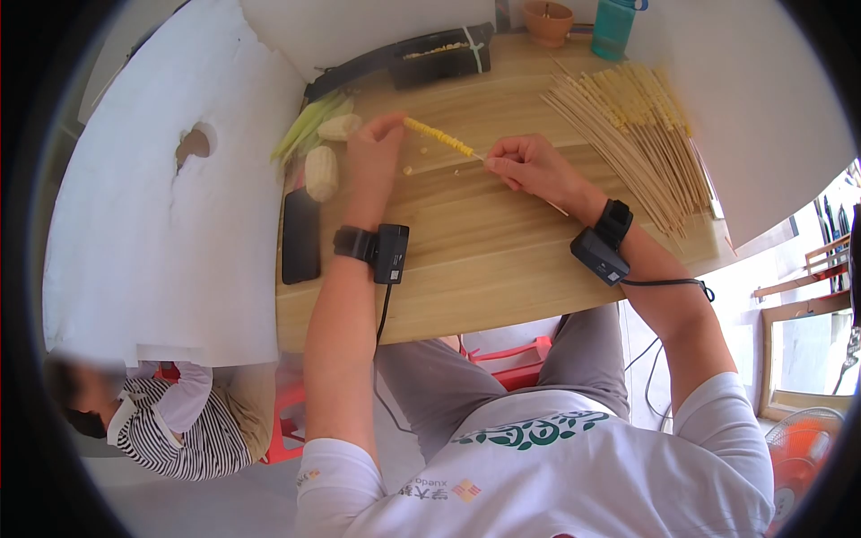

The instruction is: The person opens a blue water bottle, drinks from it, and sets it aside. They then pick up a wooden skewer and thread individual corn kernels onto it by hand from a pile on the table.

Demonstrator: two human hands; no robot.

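A thin wooden stick strung with yellow kernels [438, 136] is held over the wooden table. My right hand [525, 168] pinches its bare part, and the stick's lower end shows below that hand. At the kernel-covered tip is my left hand [377, 148], its fingers closed together and blurred; whether they grip anything is hidden. Left of it lie two pale corn cobs [321, 174] and green husks [309, 127]. A few loose kernels [408, 170] lie under the stick. Many bare sticks [619, 161] and kernel-covered skewers [641, 97] are piled at the right.
A dark phone [301, 235] lies at the table's left edge. Toward the back are a black holder [439, 59], an orange bowl [548, 23] and a teal bottle [613, 29]. White panels flank the table [430, 287]. Another person [188, 421] sits at lower left.
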